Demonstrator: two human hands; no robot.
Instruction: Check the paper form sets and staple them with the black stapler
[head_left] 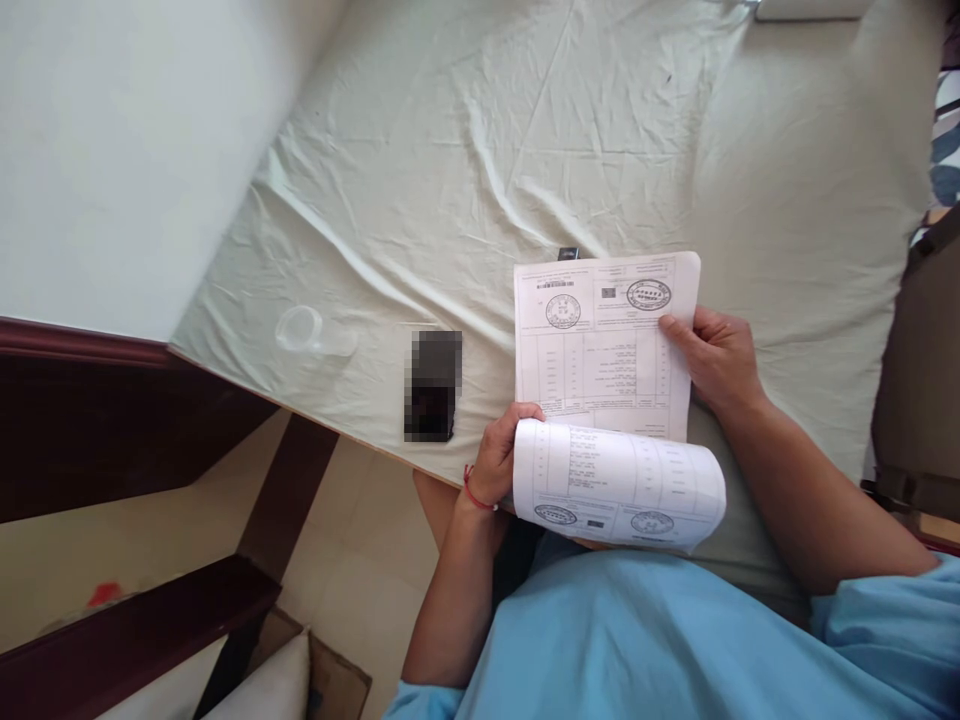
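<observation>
pale wrinkled bedsheet [465, 150] under stamped papers [600, 350], phone [433, 385] alongside

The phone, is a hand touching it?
No, the phone lies alone on the sheet; both hands hold the papers.

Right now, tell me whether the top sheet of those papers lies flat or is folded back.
Folded back: the top sheet curls toward the person, held by the left hand, exposing the page beneath.

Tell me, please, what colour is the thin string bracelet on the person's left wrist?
Red. The thin string bracelet circles the wrist below the left hand; the head view shows it.
</observation>
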